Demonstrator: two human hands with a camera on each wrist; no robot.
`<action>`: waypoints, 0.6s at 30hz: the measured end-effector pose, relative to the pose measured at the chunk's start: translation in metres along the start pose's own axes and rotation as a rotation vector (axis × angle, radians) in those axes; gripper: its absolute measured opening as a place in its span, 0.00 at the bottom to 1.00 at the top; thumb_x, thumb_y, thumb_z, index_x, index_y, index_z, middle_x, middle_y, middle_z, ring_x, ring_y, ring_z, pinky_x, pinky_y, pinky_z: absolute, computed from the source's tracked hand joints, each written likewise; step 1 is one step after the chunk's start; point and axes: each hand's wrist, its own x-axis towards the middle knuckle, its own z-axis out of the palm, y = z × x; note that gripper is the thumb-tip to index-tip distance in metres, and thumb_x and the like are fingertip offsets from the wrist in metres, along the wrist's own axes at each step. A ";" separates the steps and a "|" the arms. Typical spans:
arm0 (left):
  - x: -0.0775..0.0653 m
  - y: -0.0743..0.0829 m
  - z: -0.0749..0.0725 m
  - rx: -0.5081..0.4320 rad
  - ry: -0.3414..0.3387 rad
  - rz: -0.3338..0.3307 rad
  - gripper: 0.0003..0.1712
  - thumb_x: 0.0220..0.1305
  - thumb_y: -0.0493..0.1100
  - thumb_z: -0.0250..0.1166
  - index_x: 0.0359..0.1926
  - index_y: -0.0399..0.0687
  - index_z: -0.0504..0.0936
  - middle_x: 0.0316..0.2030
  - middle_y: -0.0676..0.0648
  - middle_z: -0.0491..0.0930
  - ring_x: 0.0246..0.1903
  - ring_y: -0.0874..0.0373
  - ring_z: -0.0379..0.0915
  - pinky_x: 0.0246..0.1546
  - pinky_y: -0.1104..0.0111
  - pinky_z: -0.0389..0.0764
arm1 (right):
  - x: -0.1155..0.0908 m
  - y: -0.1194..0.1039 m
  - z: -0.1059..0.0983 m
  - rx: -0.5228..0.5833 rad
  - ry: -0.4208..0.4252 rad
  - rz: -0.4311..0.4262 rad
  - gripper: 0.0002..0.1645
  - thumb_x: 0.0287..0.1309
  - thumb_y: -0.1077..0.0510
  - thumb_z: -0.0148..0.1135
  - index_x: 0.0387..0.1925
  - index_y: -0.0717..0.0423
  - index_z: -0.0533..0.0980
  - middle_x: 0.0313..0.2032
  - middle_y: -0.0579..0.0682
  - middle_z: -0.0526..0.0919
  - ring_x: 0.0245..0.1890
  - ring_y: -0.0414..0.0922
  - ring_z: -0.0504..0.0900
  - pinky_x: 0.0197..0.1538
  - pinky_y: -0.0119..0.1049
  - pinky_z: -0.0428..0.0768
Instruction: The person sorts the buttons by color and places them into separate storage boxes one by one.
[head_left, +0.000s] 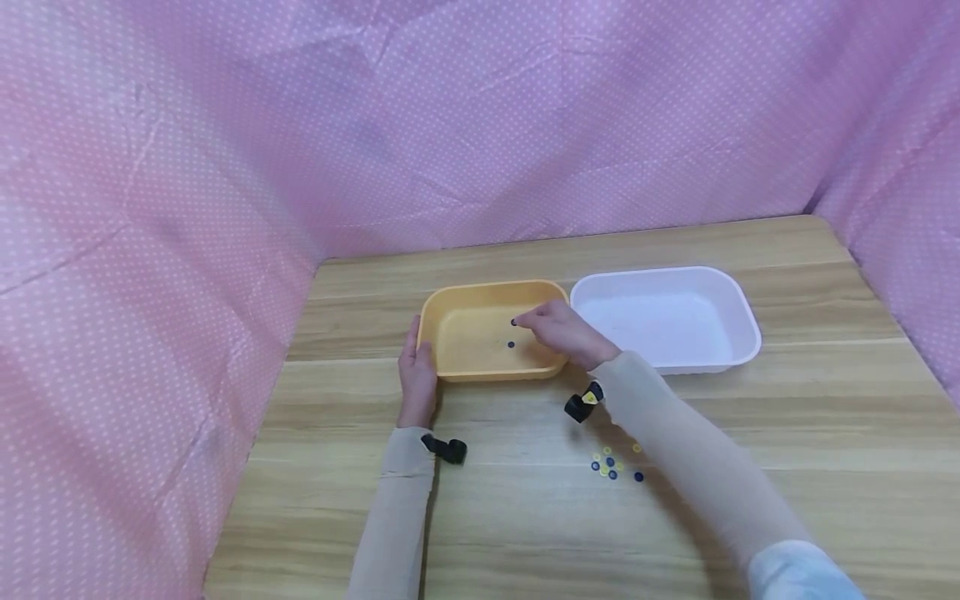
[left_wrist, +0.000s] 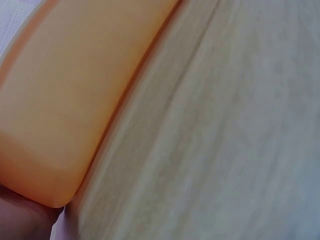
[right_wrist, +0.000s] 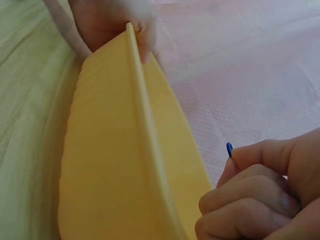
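Head view. Yellow tray (head_left: 491, 333), one, on the wooden table (head_left: 525, 517), touching the white tray (head_left: 667, 317) to its right. Our left hand (head_left: 417, 375) rests against the yellow tray's left end, fingers over the rim, steadying it. Our right hand (head_left: 564, 332) hovers over the tray's right half, fingertips pressed together on a small blue button (head_left: 513, 322). One more dark button (head_left: 512, 344) lies on the tray floor. A loose cluster of blue and yellow buttons (head_left: 611, 465) sits on the table near our right forearm. The white tray holds nothing we can see.

Left wrist view. Yellow tray's outer wall (left_wrist: 65, 100) and table grain (left_wrist: 225, 125); a sliver of the hand at the bottom left corner, touching the wall. Blurred; finger position cannot be read here.

Right wrist view. Tray rim (right_wrist: 145, 125) edge-on; the left hand's fingers (right_wrist: 142, 30) hooked over the far end. Right hand (right_wrist: 265, 195) curled, thumb and forefinger pinching the blue button (right_wrist: 229, 149) on its edge.

Handling note, our judgement: we should keep the left hand firm on the tray, bring the pinch low over the tray floor, and part the fingers only there, so the button does not bounce out.
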 end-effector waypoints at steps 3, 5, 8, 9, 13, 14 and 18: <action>0.000 0.000 0.000 0.000 -0.001 -0.005 0.29 0.75 0.35 0.43 0.74 0.48 0.58 0.72 0.51 0.59 0.67 0.62 0.58 0.64 0.73 0.63 | 0.007 0.000 0.003 -0.041 0.002 -0.008 0.23 0.66 0.48 0.55 0.31 0.66 0.79 0.14 0.43 0.58 0.15 0.41 0.57 0.20 0.33 0.58; 0.000 0.001 0.000 -0.005 0.002 -0.003 0.29 0.75 0.35 0.43 0.74 0.49 0.58 0.71 0.51 0.59 0.67 0.62 0.59 0.64 0.73 0.63 | 0.012 -0.002 0.004 -0.081 0.007 -0.010 0.25 0.67 0.47 0.54 0.37 0.68 0.81 0.15 0.43 0.59 0.16 0.41 0.58 0.21 0.33 0.59; 0.000 0.001 0.001 -0.012 0.010 0.001 0.29 0.74 0.34 0.43 0.74 0.49 0.59 0.71 0.51 0.59 0.67 0.61 0.59 0.64 0.73 0.63 | 0.019 -0.005 0.007 -0.126 0.021 -0.020 0.24 0.66 0.48 0.54 0.40 0.66 0.82 0.16 0.43 0.60 0.17 0.40 0.59 0.22 0.33 0.61; 0.000 0.001 0.001 -0.018 0.009 0.000 0.29 0.74 0.34 0.43 0.74 0.49 0.58 0.72 0.50 0.59 0.67 0.61 0.59 0.64 0.73 0.63 | 0.021 -0.006 0.008 -0.130 0.026 -0.018 0.23 0.66 0.48 0.54 0.35 0.67 0.81 0.16 0.43 0.59 0.16 0.40 0.58 0.21 0.32 0.60; 0.001 0.000 0.000 -0.024 0.002 -0.004 0.29 0.75 0.34 0.43 0.74 0.49 0.59 0.72 0.50 0.58 0.67 0.59 0.58 0.64 0.71 0.63 | 0.030 -0.006 0.012 -0.122 0.037 -0.002 0.24 0.66 0.51 0.56 0.18 0.62 0.73 0.13 0.42 0.58 0.13 0.39 0.57 0.17 0.31 0.57; 0.001 0.000 0.000 -0.025 0.000 -0.004 0.29 0.75 0.34 0.43 0.74 0.49 0.59 0.72 0.50 0.58 0.67 0.59 0.59 0.64 0.71 0.63 | 0.031 -0.006 0.013 -0.117 0.040 0.002 0.24 0.66 0.52 0.56 0.15 0.59 0.70 0.12 0.41 0.58 0.12 0.38 0.57 0.16 0.31 0.56; 0.001 0.000 0.000 -0.036 -0.009 -0.006 0.29 0.75 0.33 0.43 0.74 0.49 0.58 0.72 0.49 0.57 0.68 0.57 0.58 0.65 0.69 0.62 | 0.037 -0.002 0.018 -0.113 0.045 -0.007 0.27 0.64 0.55 0.56 0.09 0.52 0.63 0.11 0.41 0.59 0.11 0.38 0.58 0.15 0.30 0.56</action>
